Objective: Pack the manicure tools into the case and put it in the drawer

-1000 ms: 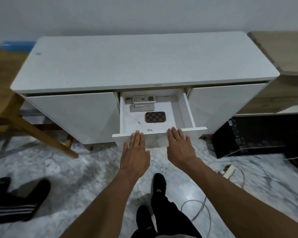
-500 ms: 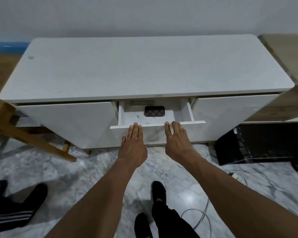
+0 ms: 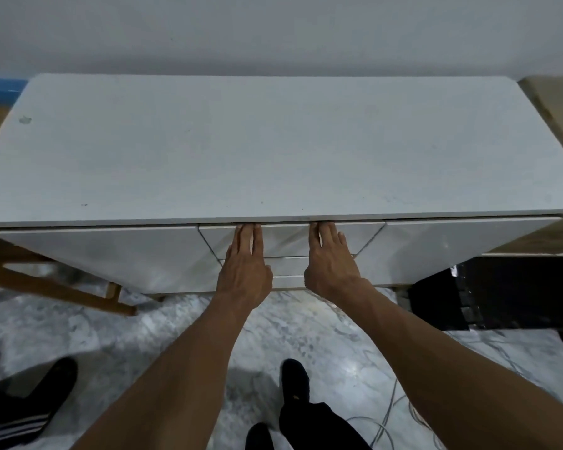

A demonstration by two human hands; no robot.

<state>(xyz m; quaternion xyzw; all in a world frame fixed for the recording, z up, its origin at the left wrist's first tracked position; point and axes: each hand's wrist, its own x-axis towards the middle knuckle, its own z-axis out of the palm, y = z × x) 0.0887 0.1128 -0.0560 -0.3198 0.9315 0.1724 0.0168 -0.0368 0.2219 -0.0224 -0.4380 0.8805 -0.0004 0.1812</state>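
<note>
The white drawer (image 3: 286,237) in the middle of the white cabinet (image 3: 273,147) is pushed in, its front flush with the door panels on both sides. My left hand (image 3: 246,266) lies flat on the drawer front at the left, fingers straight and together. My right hand (image 3: 330,261) presses flat on it at the right, fingertips at the top edge. Neither hand holds anything. The checkered manicure case is hidden inside the drawer.
A wooden frame (image 3: 56,287) stands at the cabinet's left. A black panel (image 3: 501,293) leans on the floor at the right, with cables (image 3: 390,414) lying near it. A light wooden surface (image 3: 556,105) adjoins the cabinet's right end. Dark clothing (image 3: 17,404) lies at lower left on the marble floor.
The drawer slid from wide open to fully in under both flat hands. The checkered case and the remotes inside went out of sight. My view moved closer to the cabinet.
</note>
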